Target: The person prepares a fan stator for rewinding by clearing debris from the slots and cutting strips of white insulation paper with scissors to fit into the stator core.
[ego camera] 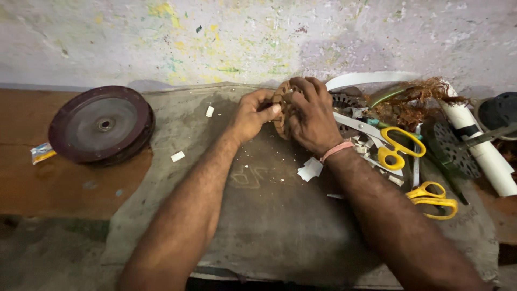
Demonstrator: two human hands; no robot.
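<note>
Slotted ring [281, 108] in both hands, scissors [396, 145] beside, dark wheel [101, 125] apart

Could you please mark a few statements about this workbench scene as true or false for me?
1. Both hands hold the toothed brown ring. True: the left hand and right hand grip it together.
2. The dark disc lies right of the hands. False: it lies to their left.
3. Two scissors with yellow handles lie at the right. True: one pair lies above the other.
4. The right wrist is bare. False: it wears a pink band.
5. The white tube is in the left hand. False: it lies at the far right.
</note>
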